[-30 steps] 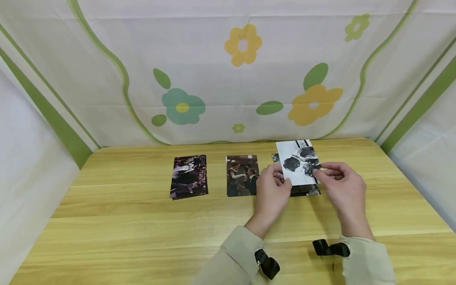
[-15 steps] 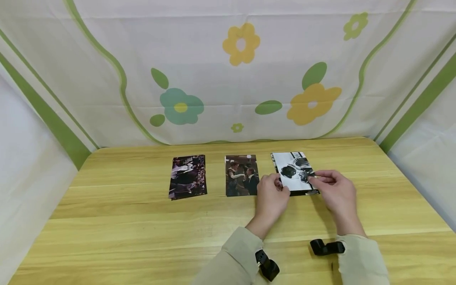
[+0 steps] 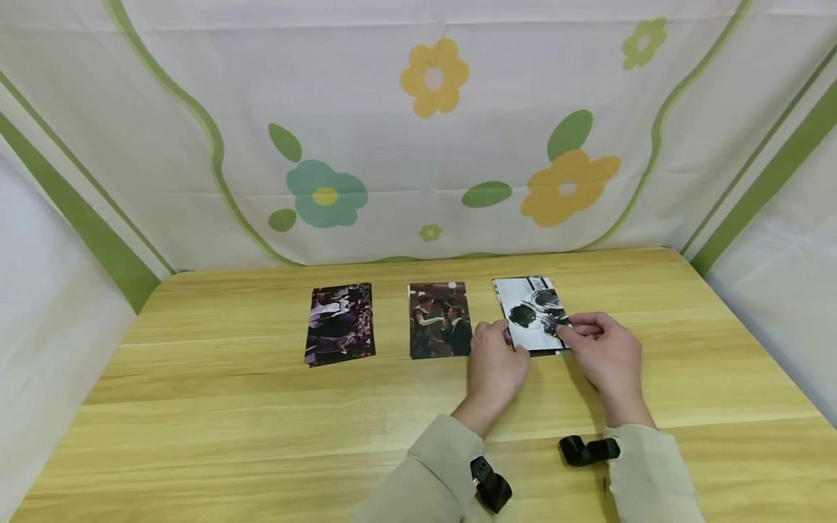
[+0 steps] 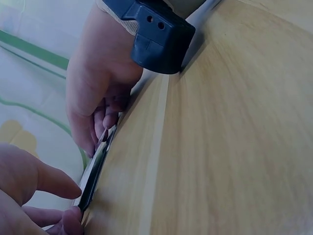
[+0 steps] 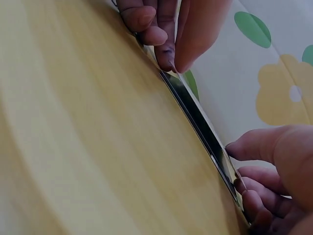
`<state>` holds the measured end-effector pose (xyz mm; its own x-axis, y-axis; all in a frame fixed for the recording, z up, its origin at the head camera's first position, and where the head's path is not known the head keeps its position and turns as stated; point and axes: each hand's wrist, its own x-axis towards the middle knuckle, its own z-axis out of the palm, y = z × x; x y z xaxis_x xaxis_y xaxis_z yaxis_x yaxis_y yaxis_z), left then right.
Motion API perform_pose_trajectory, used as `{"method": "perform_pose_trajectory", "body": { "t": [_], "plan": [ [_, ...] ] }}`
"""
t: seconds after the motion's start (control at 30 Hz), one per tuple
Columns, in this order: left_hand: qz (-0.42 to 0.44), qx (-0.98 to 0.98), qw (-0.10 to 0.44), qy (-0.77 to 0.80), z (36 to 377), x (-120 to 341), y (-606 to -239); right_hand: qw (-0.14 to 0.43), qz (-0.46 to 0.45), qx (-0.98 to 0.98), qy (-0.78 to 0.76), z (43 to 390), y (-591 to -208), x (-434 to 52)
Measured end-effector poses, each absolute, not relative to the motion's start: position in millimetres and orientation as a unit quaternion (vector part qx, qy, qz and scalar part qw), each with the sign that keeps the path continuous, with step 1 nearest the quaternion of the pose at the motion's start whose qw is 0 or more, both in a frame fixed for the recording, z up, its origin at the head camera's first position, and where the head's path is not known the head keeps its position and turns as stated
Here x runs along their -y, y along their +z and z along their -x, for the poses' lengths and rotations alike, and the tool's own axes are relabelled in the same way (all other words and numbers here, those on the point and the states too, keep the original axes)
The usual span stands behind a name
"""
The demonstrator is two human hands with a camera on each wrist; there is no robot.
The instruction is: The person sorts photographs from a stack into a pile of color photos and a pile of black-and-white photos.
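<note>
- Head view: both hands hold a black-and-white photo card (image 3: 532,314) that lies on a small pile near the back edge of the light wooden table (image 3: 229,407), toward its right side.
- The left hand (image 3: 498,361) pinches the card's near left corner with bent fingers. The right hand (image 3: 604,350) pinches its right edge (thumb on top).
- A dark colour photo of two people (image 3: 439,320) lies just left of the card. A dark purple photo pile (image 3: 340,323) lies further left.
- Left wrist view: the card pile (image 4: 95,171) shows edge-on, flat on the table, with the right hand's fingers (image 4: 100,120) curled on its edge.
- Right wrist view: the pile's edge (image 5: 195,115) runs between both sets of fingertips.
</note>
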<state>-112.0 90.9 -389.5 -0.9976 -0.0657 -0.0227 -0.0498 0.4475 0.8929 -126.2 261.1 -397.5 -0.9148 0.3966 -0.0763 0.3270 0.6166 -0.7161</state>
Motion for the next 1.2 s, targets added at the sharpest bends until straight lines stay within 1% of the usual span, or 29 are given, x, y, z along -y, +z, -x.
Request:
{"method": "perform_pose_trajectory", "body": {
  "t": [0.3,0.6,0.9,1.0,1.2],
  "plan": [
    [-0.034,0.853,-0.007,-0.521,111,-90,-389,0.067,0.182,0.909,0.37,127,-400,-261],
    [-0.024,0.843,-0.011,-0.537,110,-89,-391,0.062,0.195,0.902,0.381,126,-400,-260],
    [-0.022,0.811,-0.012,-0.584,105,-79,-388,0.076,0.22,0.873,0.428,124,-382,-250],
    [-0.015,0.801,-0.011,-0.599,102,-69,-383,0.069,0.203,0.871,0.442,122,-373,-243],
    [-0.013,0.783,-0.001,-0.622,99,-39,-370,0.062,0.136,0.875,0.459,117,-361,-222]
  ]
}}
